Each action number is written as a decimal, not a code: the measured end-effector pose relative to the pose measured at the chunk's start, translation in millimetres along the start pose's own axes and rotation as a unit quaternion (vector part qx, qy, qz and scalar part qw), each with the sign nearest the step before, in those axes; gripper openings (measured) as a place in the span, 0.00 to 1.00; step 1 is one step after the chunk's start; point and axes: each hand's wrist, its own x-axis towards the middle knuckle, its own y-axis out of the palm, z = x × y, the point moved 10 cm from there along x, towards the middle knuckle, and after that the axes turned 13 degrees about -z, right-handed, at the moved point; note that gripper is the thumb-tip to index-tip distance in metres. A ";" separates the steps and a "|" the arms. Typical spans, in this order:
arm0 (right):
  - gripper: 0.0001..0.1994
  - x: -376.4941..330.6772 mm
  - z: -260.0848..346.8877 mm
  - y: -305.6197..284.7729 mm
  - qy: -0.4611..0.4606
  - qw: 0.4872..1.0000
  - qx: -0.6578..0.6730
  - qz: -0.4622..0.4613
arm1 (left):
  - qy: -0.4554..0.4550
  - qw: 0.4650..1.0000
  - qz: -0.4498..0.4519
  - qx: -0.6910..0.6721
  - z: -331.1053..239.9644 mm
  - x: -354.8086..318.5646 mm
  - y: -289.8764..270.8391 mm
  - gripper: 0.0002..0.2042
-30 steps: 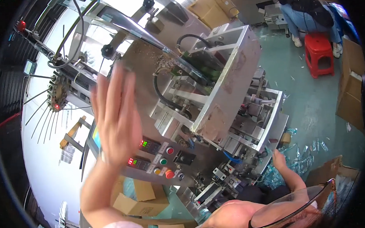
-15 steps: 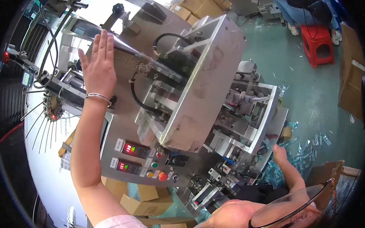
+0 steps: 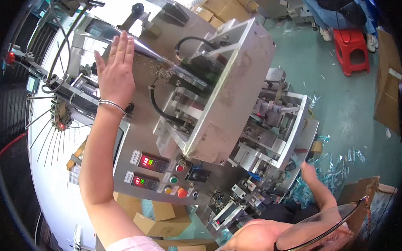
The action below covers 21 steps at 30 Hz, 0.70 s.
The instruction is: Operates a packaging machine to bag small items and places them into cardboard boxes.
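My left hand (image 3: 116,77) is raised flat over the upper part of a metal packaging machine (image 3: 229,98), fingers stretched out and thumb apart. Its fingertips lie over or against a shiny metal forming tube (image 3: 156,56); whether they touch cannot be told. A thin bracelet (image 3: 112,104) circles that wrist. Low on the right, my right hand (image 3: 307,171) is closed beside the edge of the machine's metal shelf (image 3: 308,137). Its fingers are small and partly hidden, and what they hold cannot be made out. A small dark red piece (image 3: 301,150) lies close to it.
Below my left hand sit lit displays (image 3: 151,162) and a red button (image 3: 182,193). Clear-blue film packets (image 3: 331,165) litter the floor. Open cartons (image 3: 166,219) stand below the panel. At the far right are a red stool (image 3: 351,54) and another person's legs (image 3: 321,15).
The view has shifted slightly, so the machine and my left hand appear a little further right. My left hand stays raised and flat; my right hand stays by the shelf.
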 end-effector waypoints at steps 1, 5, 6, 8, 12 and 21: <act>0.06 -2.0 0.5 3.9 0.000 1.000 0.001 -0.004 | 0.006 1.000 0.004 -0.018 -0.6 -0.6 2.2 0.29; 0.07 -12.7 -6.4 9.6 -0.011 1.000 0.012 -0.014 | -0.003 1.000 0.003 -0.016 -4.0 3.8 3.6 0.29; 0.07 -14.1 -9.8 9.5 -0.014 1.000 0.014 -0.012 | 0.003 1.000 0.001 -0.015 -7.3 1.1 2.5 0.28; 0.08 -17.1 -12.2 0.3 0.005 1.000 -0.001 -0.002 | 0.023 0.999 0.003 -0.044 -17.2 -5.1 -0.3 0.28; 0.08 -29.8 -29.1 10.0 -0.003 0.999 -0.039 0.035 | -0.040 0.991 -0.067 -0.112 -3.0 -12.7 -25.1 0.34; 0.07 -103.0 -127.7 26.6 0.111 0.971 -0.141 0.158 | -0.137 0.942 -0.073 -0.296 4.9 -135.0 -109.5 0.29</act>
